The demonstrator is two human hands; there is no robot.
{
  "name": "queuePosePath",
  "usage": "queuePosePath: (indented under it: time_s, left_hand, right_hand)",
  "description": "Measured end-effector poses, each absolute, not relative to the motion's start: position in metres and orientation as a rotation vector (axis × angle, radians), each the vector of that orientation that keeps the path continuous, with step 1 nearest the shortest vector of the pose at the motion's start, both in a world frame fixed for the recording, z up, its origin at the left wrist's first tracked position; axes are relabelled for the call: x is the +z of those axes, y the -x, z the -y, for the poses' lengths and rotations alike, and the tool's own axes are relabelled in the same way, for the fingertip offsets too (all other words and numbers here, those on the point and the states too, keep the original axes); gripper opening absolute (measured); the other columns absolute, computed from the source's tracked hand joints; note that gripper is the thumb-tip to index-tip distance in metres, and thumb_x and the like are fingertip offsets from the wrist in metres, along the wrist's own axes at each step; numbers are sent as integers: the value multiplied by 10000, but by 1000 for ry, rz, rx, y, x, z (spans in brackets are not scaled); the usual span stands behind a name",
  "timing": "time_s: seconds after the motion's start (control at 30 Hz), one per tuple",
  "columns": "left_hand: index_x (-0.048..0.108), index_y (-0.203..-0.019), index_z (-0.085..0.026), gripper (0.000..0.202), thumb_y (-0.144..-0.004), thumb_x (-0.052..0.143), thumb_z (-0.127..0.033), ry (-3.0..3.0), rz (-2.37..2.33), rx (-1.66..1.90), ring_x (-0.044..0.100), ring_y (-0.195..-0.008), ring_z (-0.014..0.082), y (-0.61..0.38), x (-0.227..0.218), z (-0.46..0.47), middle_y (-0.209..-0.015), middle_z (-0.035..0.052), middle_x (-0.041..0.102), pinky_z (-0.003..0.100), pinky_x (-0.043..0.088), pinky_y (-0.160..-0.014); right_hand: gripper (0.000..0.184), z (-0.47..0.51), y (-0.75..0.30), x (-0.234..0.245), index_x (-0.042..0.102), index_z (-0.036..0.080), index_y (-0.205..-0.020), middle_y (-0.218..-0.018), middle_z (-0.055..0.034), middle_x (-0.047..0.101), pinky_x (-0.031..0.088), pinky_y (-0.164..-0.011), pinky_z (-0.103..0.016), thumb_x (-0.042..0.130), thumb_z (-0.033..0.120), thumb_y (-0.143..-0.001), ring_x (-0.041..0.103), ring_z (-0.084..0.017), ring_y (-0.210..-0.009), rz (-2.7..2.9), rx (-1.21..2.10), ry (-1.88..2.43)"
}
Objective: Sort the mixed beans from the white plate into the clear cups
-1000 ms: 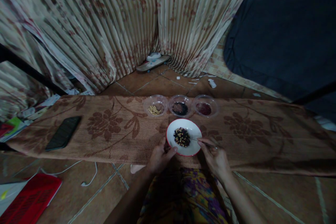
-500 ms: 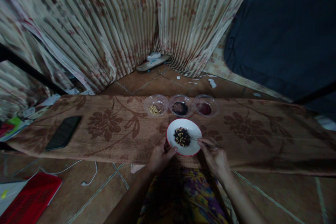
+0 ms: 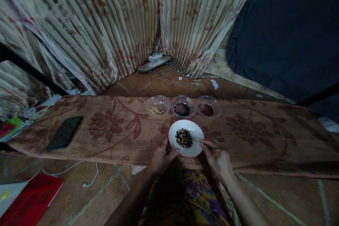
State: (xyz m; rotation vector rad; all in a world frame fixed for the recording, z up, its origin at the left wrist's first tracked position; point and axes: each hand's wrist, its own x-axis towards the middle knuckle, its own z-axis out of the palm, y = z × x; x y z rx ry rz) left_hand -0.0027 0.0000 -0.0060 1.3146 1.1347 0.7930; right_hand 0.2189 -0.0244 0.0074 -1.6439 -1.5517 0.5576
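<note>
A white plate (image 3: 173, 129) with a red rim sits on the cloth in front of me. A mixed heap of black and yellow beans (image 3: 183, 138) lies on it, left of its middle. My left hand (image 3: 162, 157) grips the near left rim, thumb on top. In my right hand (image 3: 215, 159), at the plate's right side, a thin metal utensil (image 3: 209, 146) is pinched; its far end reaches to the heap, and its exact kind is unclear. Behind the plate stand three clear plastic bowls: one with yellow beans (image 3: 156, 110), one with black beans (image 3: 182, 109), one with dark red beans (image 3: 206, 109).
A brown flowered cloth (image 3: 111, 144) covers the long, narrow table. A dark phone (image 3: 65, 133) lies at its left. Beyond are striped curtains (image 3: 132, 17) and a skateboard (image 3: 155, 64) on the tiled floor. A red booklet (image 3: 34, 197) and white cable (image 3: 92, 180) lie lower left.
Hardly anything differs. Both hands, the plate and the metal utensil keep their places; the view has shifted very slightly.
</note>
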Motion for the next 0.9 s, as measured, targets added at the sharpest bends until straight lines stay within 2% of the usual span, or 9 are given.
queuePosePath:
  time_s: [0.13,0.27,0.47,0.7,0.9]
  left_hand:
    - [479,-1306,-189,533,-819,624,-347,-1293,-1139,794,668,-967,211,1,-2,0,-1117,46,704,299,516,-878]
    - [519,-1260,-199,488,-812,633,-354,-1306,-1159,789,675,-930,213,2,-1,0,-1046,32,727,304,523,-852]
    - [457,-1325,-184,552,-828,621,-358,-1301,-1117,810,660,-1000,214,2,-13,0,-1147,56,693,310,505,-904]
    - [474,-1317,-188,549,-824,625,-377,-1364,-1191,778,670,-939,213,4,-12,-1,-1075,47,716,298,512,-849]
    - [442,-1337,-179,560,-831,614,-346,-1315,-1124,806,659,-966,197,2,-9,-1,-1141,53,692,280,507,-866]
  right_hand:
    - [295,24,-219,8,711,220,-905,-923,-69,684,510,-748,-308,512,437,-892,650,-205,-856,1571,544,1628]
    - [297,24,-218,8,713,224,-886,-916,-68,683,516,-756,-317,514,443,-888,651,-209,-864,1565,536,1621]
    - [302,23,-219,5,709,224,-887,-952,-69,670,510,-797,-333,505,447,-891,635,-213,-912,1570,543,1638]
    - [285,22,-220,-1,706,230,-887,-1016,-73,647,516,-816,-338,526,451,-880,632,-210,-935,1537,551,1632]
    - [267,22,-220,0,699,226,-876,-971,-68,657,511,-814,-348,526,430,-885,630,-210,-916,1562,545,1605]
